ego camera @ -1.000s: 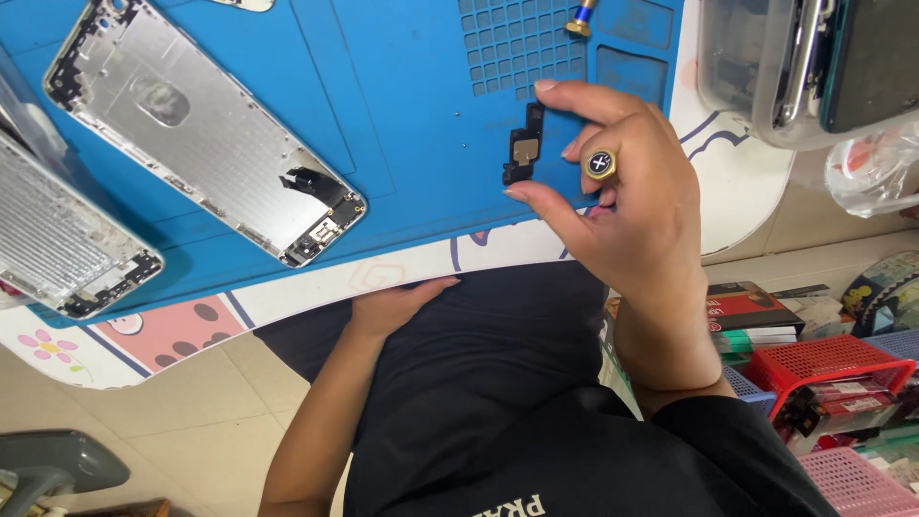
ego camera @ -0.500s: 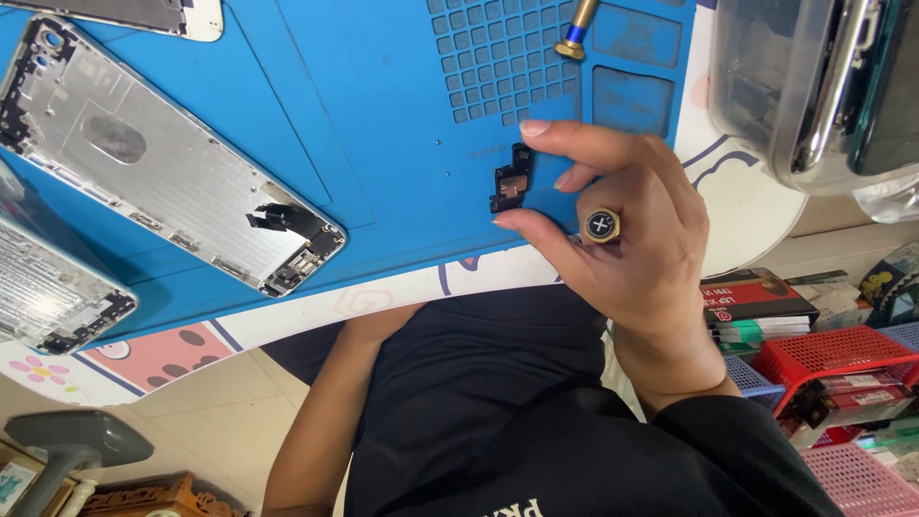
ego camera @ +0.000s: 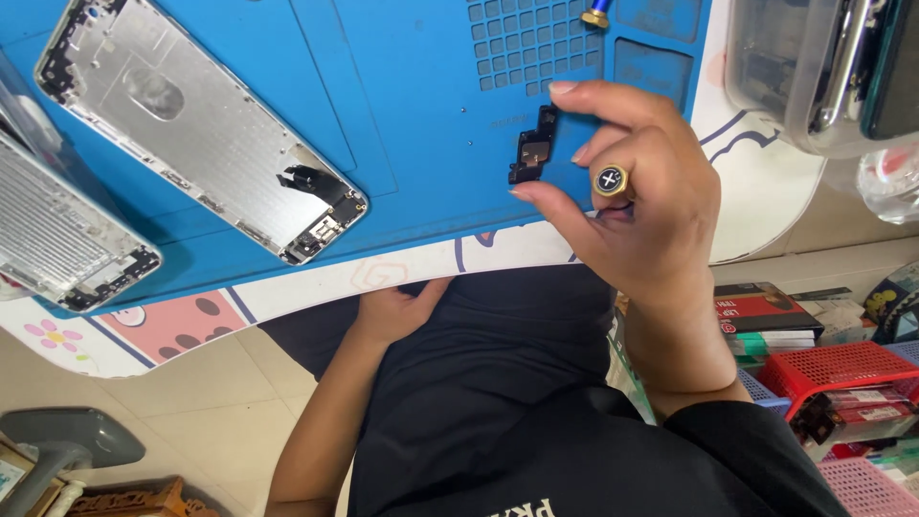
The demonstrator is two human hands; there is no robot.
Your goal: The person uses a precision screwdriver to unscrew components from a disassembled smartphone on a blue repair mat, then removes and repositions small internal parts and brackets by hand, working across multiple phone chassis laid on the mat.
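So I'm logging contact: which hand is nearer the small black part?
Right. The right hand pinches the small black part; the left hand rests in the lap.

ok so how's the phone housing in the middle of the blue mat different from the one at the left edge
The middle phone housing lies wholly on the blue mat, in full view; the left housing is cut off by the picture's edge. The middle one shows a smooth silver inside with a black part near its lower end; the left one looks finely ribbed. Both are silver, open-side up and tilted the same way, untouched by the right hand, which pinches a small black part.
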